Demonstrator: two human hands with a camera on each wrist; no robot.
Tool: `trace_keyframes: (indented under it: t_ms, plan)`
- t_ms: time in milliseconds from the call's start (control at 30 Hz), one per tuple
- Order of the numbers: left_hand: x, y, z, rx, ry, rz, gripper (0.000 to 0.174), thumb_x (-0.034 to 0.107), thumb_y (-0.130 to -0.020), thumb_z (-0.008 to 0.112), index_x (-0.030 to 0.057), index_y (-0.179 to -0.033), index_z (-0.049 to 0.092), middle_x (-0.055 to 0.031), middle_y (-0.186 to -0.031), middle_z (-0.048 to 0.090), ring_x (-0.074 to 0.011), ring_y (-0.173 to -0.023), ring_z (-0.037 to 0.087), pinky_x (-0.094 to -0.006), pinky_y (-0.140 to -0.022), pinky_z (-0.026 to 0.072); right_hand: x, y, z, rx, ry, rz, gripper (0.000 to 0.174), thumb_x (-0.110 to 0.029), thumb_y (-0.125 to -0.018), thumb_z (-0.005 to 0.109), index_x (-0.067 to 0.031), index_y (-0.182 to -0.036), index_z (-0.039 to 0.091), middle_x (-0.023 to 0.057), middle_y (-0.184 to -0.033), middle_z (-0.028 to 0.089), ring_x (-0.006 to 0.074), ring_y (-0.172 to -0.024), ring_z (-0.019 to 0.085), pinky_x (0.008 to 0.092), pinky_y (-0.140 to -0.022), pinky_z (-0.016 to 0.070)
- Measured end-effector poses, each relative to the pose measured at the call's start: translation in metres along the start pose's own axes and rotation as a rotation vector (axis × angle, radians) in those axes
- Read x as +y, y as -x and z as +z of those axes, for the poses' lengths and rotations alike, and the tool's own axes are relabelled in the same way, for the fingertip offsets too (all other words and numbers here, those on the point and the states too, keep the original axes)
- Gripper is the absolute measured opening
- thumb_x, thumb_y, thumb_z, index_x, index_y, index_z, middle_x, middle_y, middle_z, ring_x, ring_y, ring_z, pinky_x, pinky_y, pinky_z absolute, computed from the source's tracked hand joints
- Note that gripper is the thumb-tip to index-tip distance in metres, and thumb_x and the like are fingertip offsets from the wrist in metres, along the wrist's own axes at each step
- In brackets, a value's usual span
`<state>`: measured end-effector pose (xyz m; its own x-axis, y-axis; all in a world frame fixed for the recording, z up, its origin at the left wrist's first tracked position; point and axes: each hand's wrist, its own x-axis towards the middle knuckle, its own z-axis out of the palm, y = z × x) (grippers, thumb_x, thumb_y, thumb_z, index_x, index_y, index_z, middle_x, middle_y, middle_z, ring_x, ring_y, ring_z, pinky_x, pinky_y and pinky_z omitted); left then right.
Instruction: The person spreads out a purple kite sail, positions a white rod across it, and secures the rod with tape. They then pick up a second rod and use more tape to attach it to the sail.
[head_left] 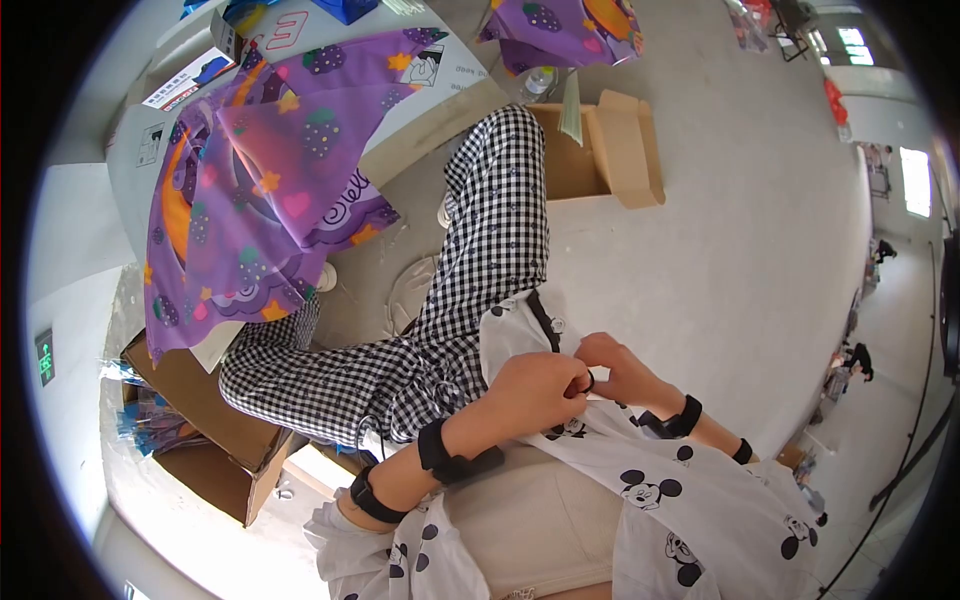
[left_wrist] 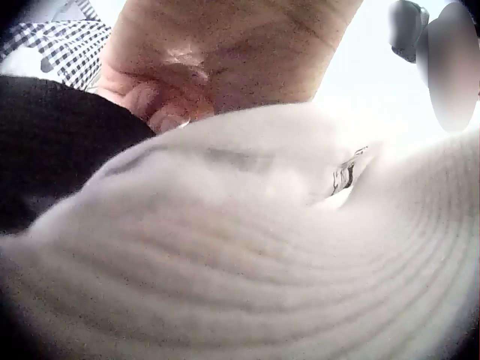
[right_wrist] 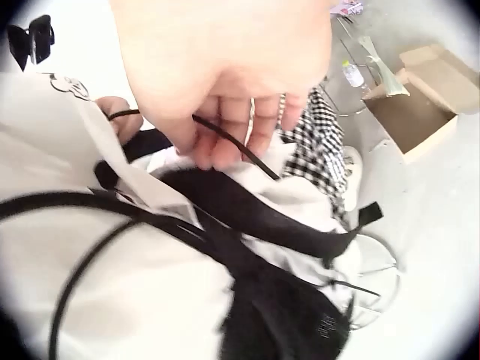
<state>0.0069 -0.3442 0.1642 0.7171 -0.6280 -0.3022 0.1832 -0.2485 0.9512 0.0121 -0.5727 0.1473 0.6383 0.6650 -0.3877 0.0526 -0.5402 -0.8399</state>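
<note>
Both hands meet in front of the waist, over white cloth with a mouse-head print. In the head view my left hand lies with curled fingers against my right hand, and a small dark bit shows between them. The right wrist view has a thin black cord running across the curled fingers of the right hand to the left fingers, which pinch it. Below it lies a flat black strap. Pale cloth hides much of the left hand in the left wrist view.
Black-and-white checked trousers cover the bent legs. A purple printed sheet drapes over the table at the upper left. An open cardboard box stands on the floor ahead, another box at the left. Black cables hang near the right wrist.
</note>
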Motion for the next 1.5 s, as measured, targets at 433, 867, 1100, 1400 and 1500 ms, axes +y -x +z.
trace_keyframes:
  t_ms: [433,867,1100,1400,1500]
  plan:
    - [0.008,0.058,-0.064,-0.104,0.007,0.020,0.019,0.024,-0.087,0.066,0.0084,-0.097,0.071,-0.0067,-0.085,0.069,-0.0249,-0.078,0.066,-0.0365,-0.068,0.0498,-0.026,0.013,-0.040,-0.402,-0.144,0.390,0.017,-0.013,-0.086,0.067,-0.0030,-0.099,0.070,0.0072,-0.083,0.070,0.0169,-0.072,0.062,0.0282,-0.071,0.0502]
    - [-0.028,0.223,-0.161,0.489,0.043,-0.440,0.031,0.005,-0.085,0.068,0.0072,-0.116,0.069,-0.0049,-0.100,0.071,-0.0105,-0.078,0.065,-0.0234,-0.068,0.0509,-0.103,-0.170,0.016,-0.696,-0.109,-0.206,0.015,-0.018,-0.092,0.064,-0.0054,-0.097,0.069,0.0075,-0.088,0.068,0.0199,-0.078,0.063,0.0319,-0.070,0.0487]
    - [-0.107,0.415,-0.319,0.879,-0.110,-1.021,0.023,0.012,-0.090,0.061,0.0012,-0.110,0.067,-0.0091,-0.100,0.072,-0.0150,-0.084,0.069,-0.0293,-0.075,0.0540,-0.097,-0.297,0.023,-0.116,0.156,-0.438,0.012,-0.014,-0.094,0.059,-0.0040,-0.096,0.065,0.0087,-0.086,0.067,0.0237,-0.077,0.065,0.0354,-0.070,0.0502]
    - [-0.270,0.301,-0.388,1.184,-0.860,-0.598,0.054,0.027,-0.082,0.076,0.0043,-0.127,0.056,-0.0162,-0.116,0.063,-0.0291,-0.111,0.060,-0.0384,-0.091,0.0489,-0.042,-0.495,0.033,0.355,0.359,-0.433,0.049,-0.014,-0.077,0.077,-0.0044,-0.119,0.054,0.0137,-0.115,0.059,0.0316,-0.105,0.060,0.0388,-0.091,0.0481]
    - [-0.286,0.242,-0.372,1.164,-0.844,-0.713,0.068,0.033,-0.072,0.083,0.0041,-0.126,0.053,-0.0167,-0.116,0.060,-0.0307,-0.116,0.056,-0.0415,-0.094,0.0464,-0.050,-0.527,0.008,0.372,0.604,-0.362,0.052,-0.017,-0.070,0.083,-0.0048,-0.112,0.055,0.0127,-0.111,0.060,0.0327,-0.106,0.057,0.0416,-0.090,0.0463]
